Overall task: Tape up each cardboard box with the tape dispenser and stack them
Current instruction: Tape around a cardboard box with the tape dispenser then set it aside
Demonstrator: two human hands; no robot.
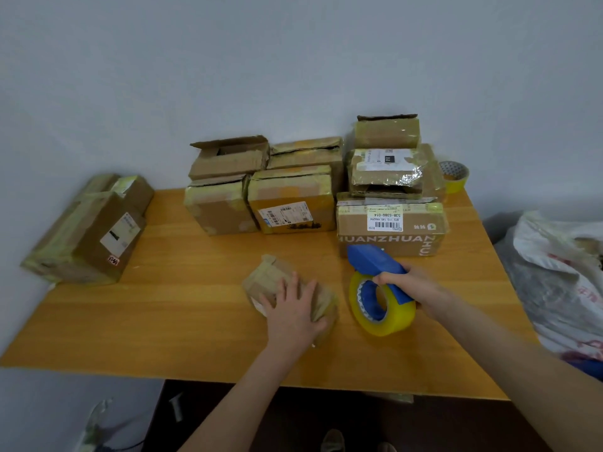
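A small cardboard box (270, 272), squat, crumpled and wrapped in dull brownish tape, is pressed down under the left hand (293, 309). The fingers are laid straight and slightly spread across its top, so only the far-left corner of the box is left uncovered. The box lies on the wooden table (163, 321), a smooth orange-yellow board with a fine grain.

Just to the right of that hand, the tape dispenser (372, 259) is gripped by the right hand (412, 283), whose fingers are curled round the blue plastic handle. A fat tape roll (388, 322) of glossy, translucent yellow film is carried on the dispenser's blue hub and appears to be stood on edge on the table, just below the gripping fingers.

Directly beyond the right hand, a long printed box (388, 243) with large pale lettering and a barcode label is set. A crushed parcel (391, 172) in crinkled clear film is stacked on it, and a smaller taped carton (386, 133) is placed on top.

Beyond the left hand, four worn boxes are clustered in two tiers against the pale wall (293, 60); the flaps of the open-flapped box (228, 158) at upper left are raised.

Far to the left of the left hand, two larger boxes (88, 236) banded in yellowish tape are seen at the table's edge. A spare roll (455, 176) sits behind the stack, and a wrinkled plastic bag (554, 272) is heaped to the right of the right arm.
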